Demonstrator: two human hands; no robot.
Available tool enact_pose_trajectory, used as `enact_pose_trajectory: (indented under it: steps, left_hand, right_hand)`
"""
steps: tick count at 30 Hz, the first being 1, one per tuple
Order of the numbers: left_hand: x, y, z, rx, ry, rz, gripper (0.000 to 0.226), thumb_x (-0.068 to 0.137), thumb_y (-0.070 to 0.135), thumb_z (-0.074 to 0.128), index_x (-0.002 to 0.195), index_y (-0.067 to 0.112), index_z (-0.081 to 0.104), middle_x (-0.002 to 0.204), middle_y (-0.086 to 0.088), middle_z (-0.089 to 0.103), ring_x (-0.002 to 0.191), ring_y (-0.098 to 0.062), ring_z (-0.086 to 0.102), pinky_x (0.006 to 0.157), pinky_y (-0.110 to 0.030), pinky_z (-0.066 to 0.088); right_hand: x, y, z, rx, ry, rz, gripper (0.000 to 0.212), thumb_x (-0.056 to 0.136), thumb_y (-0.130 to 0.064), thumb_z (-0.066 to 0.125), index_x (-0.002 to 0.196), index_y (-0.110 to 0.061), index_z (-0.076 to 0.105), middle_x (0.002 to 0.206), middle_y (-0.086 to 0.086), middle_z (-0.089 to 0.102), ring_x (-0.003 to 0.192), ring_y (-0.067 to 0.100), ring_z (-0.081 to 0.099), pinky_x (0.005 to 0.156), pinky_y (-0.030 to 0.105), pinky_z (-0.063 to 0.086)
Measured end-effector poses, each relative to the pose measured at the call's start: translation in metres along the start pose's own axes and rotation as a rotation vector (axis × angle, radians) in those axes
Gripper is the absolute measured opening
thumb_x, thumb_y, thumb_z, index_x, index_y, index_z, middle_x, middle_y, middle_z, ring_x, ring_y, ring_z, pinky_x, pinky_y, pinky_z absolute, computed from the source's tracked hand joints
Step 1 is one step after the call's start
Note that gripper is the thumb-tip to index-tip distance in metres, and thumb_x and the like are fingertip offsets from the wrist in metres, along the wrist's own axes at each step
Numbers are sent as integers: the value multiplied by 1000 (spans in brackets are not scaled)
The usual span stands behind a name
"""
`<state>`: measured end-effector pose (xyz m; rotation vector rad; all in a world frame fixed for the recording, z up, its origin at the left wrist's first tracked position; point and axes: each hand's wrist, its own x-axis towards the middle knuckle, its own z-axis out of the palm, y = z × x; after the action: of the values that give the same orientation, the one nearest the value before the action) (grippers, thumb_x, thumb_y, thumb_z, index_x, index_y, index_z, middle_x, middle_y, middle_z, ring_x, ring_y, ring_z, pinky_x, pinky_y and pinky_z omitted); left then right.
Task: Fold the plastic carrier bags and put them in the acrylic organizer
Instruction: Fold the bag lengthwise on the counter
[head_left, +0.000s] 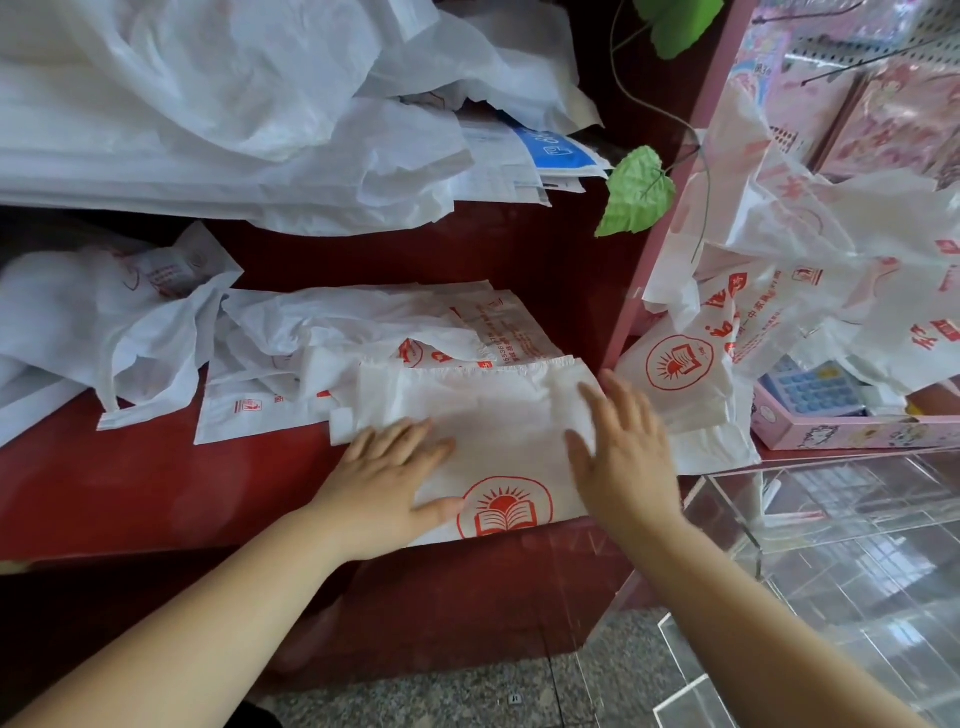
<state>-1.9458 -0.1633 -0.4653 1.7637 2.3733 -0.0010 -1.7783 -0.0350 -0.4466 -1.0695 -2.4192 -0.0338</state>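
A white carrier bag (483, 415) with a red sun-and-book logo lies flat on the dark red table (130, 478), near its front edge. My left hand (395, 478) rests flat on the bag's left part, thumb beside the logo. My right hand (618, 457) lies on its right edge with fingers straight. The clear acrylic organizer (831, 519) stands at the lower right, beside the table. Several more crumpled white bags (322, 338) lie just behind the flat one.
A big heap of white plastic and papers (234, 114) covers the table's back. A pink shelf post (670, 208) rises on the right with more printed bags (810, 291) hanging over it. A pink box (831, 421) and green leaves (636, 189) are nearby.
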Motion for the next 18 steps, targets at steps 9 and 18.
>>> enact_pose_trajectory:
  steps: [9, 18]
  left_hand:
    - [-1, 0, 2, 0, 25, 2, 137, 20, 81, -40, 145, 37, -8, 153, 8, -19, 140, -9, -18, 112, -32, -11]
    - [-3, -1, 4, -5, 40, 13, 134, 22, 83, -38, 145, 37, -9, 153, 8, -18, 140, -9, -17, 112, -31, -11]
  right_hand:
    - [-34, -26, 34, -114, -351, -311, 80, 93, -57, 0, 115, -16, 65, 119, 1, 64, 110, 16, 60, 89, 35, 48]
    - [-24, 42, 7, -195, -411, -282, 77, 69, -59, 32, 121, -8, 60, 127, 6, 57, 114, 19, 57, 100, 28, 33]
